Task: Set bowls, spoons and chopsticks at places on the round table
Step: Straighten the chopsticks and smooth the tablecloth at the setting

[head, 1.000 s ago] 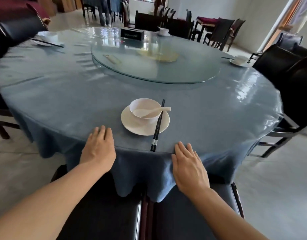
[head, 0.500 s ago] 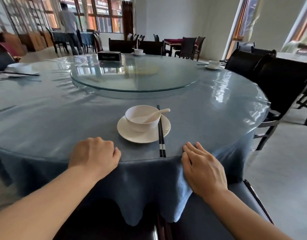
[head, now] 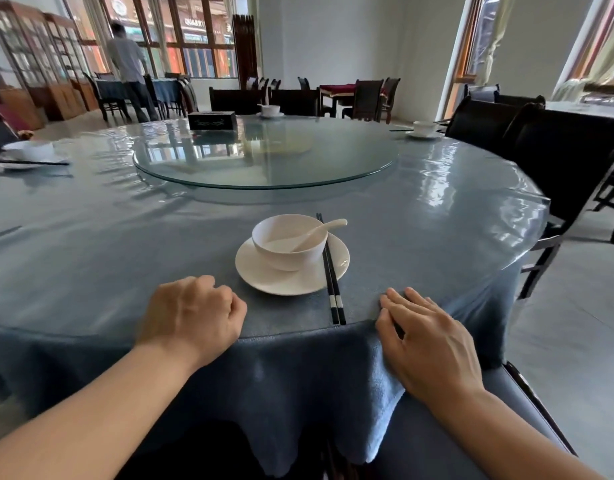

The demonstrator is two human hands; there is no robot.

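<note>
A white bowl (head: 287,241) stands on a white saucer (head: 264,277) near the front edge of the round table (head: 108,244). A white spoon (head: 319,232) leans in the bowl, handle to the right. Black chopsticks (head: 331,277) lie along the saucer's right side. My left hand (head: 193,315) rests on the table edge left of the saucer, fingers curled, holding nothing. My right hand (head: 426,341) lies flat on the edge to the right, fingers apart. Other place settings sit at the left (head: 30,154), at the far side (head: 270,110) and at the right (head: 424,129).
A glass turntable (head: 264,154) fills the table's middle, with a black tissue box (head: 212,120) behind it. Dark chairs (head: 558,157) stand at the right and far side, and a chair seat (head: 527,403) sits below my right hand. A person stands by another table at the back left.
The view has tilted up from the table to the room. My left hand's fingers have curled from flat into a loose fist. My right hand stays flat on the edge.
</note>
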